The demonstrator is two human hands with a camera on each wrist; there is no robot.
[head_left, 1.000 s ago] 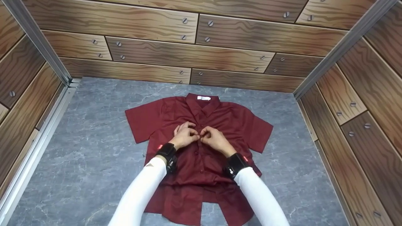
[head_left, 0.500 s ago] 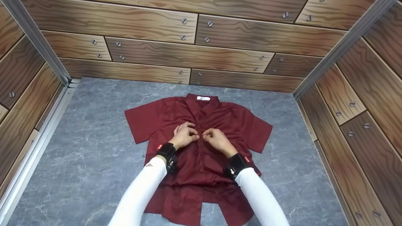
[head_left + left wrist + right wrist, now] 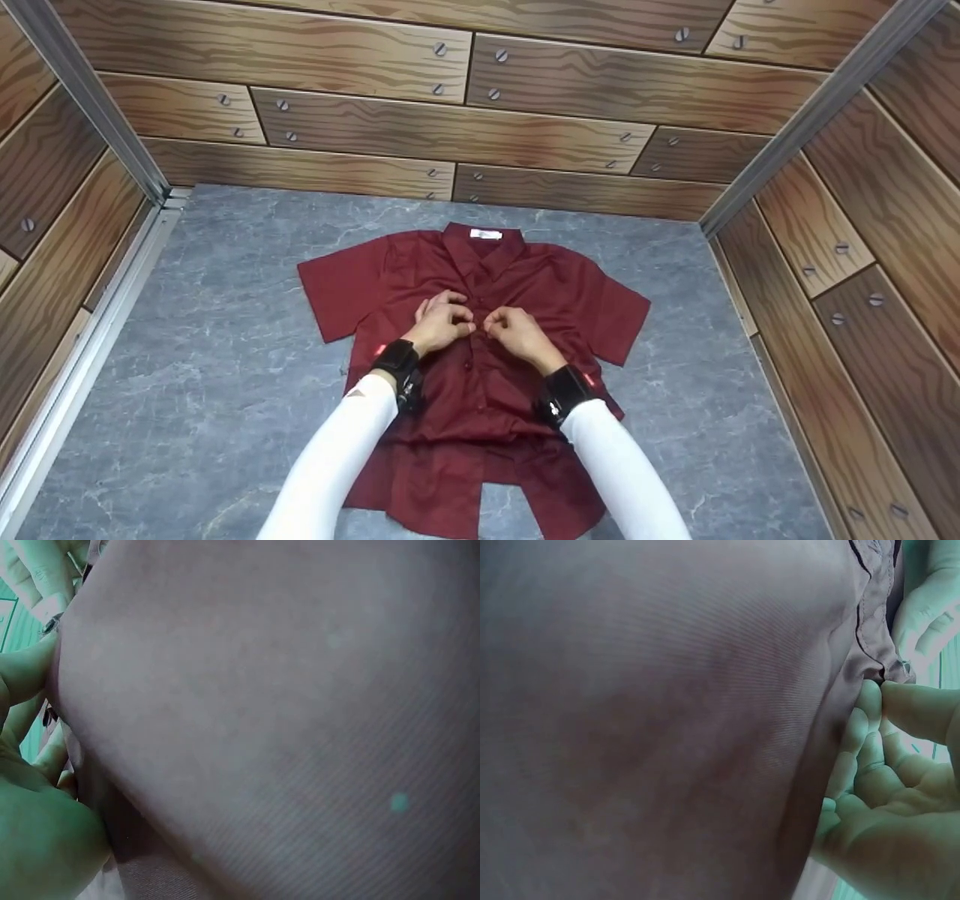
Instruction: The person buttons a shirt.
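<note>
A dark red short-sleeved button-up shirt [image 3: 435, 420] lies front up, collar toward the back wall. Over the middle of its front, my left hand [image 3: 442, 326] pinches the cloth at the button placket between thumb and finger; its other fingers are spread on the fabric. Just across a small gap, my right hand [image 3: 519, 335] pinches the facing placket cloth. In the right wrist view, thumb and index fingertips [image 3: 870, 701] meet on the stitched edge. Bulging fabric [image 3: 262, 690] fills most of the left wrist view, with a button [image 3: 51, 624] near the thumb. The exact state of that button is unclear.
The shirt lies on a grey marbled surface [image 3: 225, 360]. Wood-patterned panels [image 3: 360, 112] wall it at the back and both sides, with metal rails [image 3: 817, 112] at the corners. Below the hands, several buttons run down the placket, and the lower hem parts.
My right hand has drawn slightly to the right, widening the gap between the two hands' fingertips. The left hand and the shirt have barely shifted.
</note>
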